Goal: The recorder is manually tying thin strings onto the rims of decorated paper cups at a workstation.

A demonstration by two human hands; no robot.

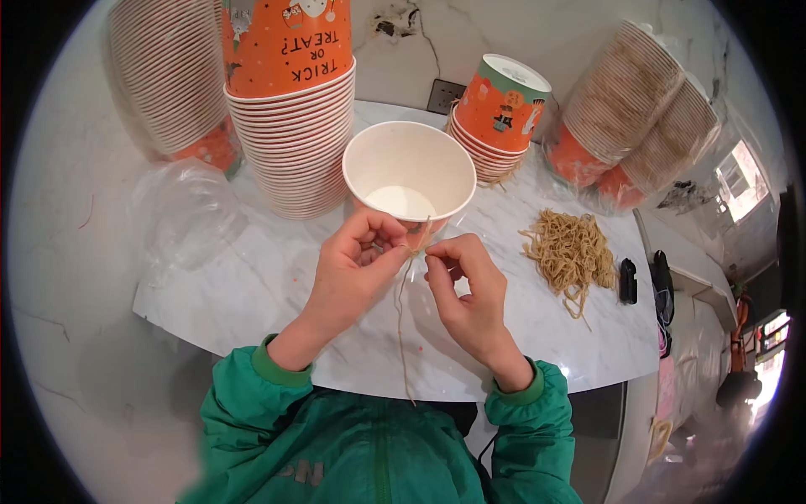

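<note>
My left hand (pixel 351 270) pinches a thin tan twine (pixel 400 323) in front of an open paper bucket (pixel 410 160), white inside with an orange outer wall. Close beside it, my right hand (pixel 470 298) is closed too, thumb and forefinger on the twine near the same spot. One strand stands up above the fingertips against the bucket's rim; another hangs down past the table's front edge. The bucket stands upright on the marbled table (pixel 537 353). My fingers hide part of the twine where the strands come together.
A tall stack of upside-down orange buckets (pixel 290 143) stands left of the bucket, a shorter stack (pixel 501 109) behind right. Bagged stacks (pixel 621 97) are at far right and far left. A twine heap (pixel 571 252), a black object (pixel 628 281) and crumpled clear plastic (pixel 189 210) lie on the table.
</note>
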